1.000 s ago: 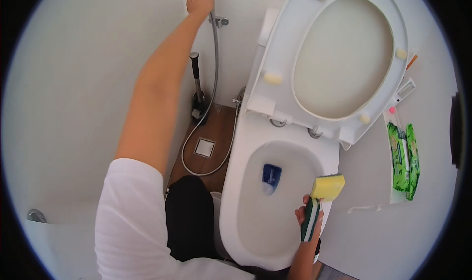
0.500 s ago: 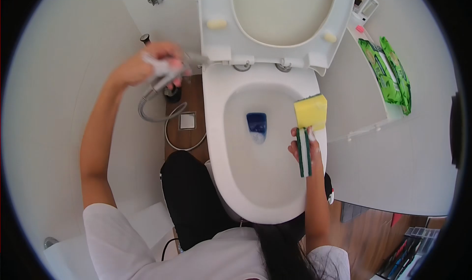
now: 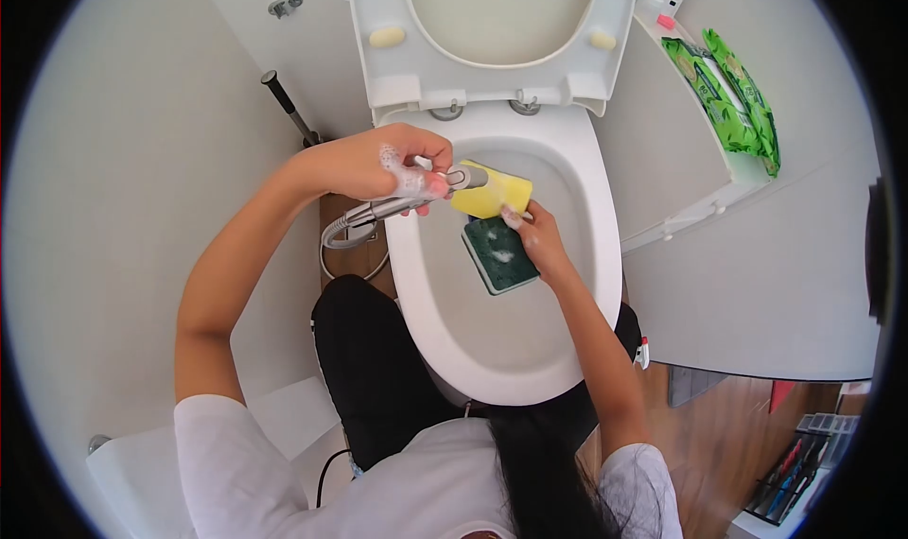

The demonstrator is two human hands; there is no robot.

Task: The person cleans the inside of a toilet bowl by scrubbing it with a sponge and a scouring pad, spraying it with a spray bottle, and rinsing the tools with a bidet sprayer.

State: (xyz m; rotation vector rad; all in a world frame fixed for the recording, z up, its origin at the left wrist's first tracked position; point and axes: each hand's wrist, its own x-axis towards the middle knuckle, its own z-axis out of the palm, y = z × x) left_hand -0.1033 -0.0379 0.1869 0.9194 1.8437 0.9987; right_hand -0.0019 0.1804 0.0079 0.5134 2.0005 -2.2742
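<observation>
My left hand [image 3: 402, 161], with white foam around the thumb, is closed on a silver bidet sprayer [image 3: 386, 211]. Its nozzle points right, toward a yellow sponge [image 3: 509, 193]. That sponge and a second sponge [image 3: 501, 257], with a dark green scouring face and some foam on it, are in my right hand [image 3: 541, 241]. My right fingers pinch them where they meet, and the fingertips are partly hidden. Both hands are above the toilet bowl [image 3: 598, 255], and the sponges hide most of the water in it.
The toilet seat [image 3: 374, 76] is raised at the back. A curved grey cabinet [image 3: 747, 284] stands at right, with green wipes packs [image 3: 714, 104] on its ledge. The sprayer hose [image 3: 331, 255] loops at left, near a black-handled brush [image 3: 288, 104] by the wall.
My left hand has brought the sprayer rightward and down to the bowl. My right hand has moved left from the right rim with both sponges, turning the green face up.
</observation>
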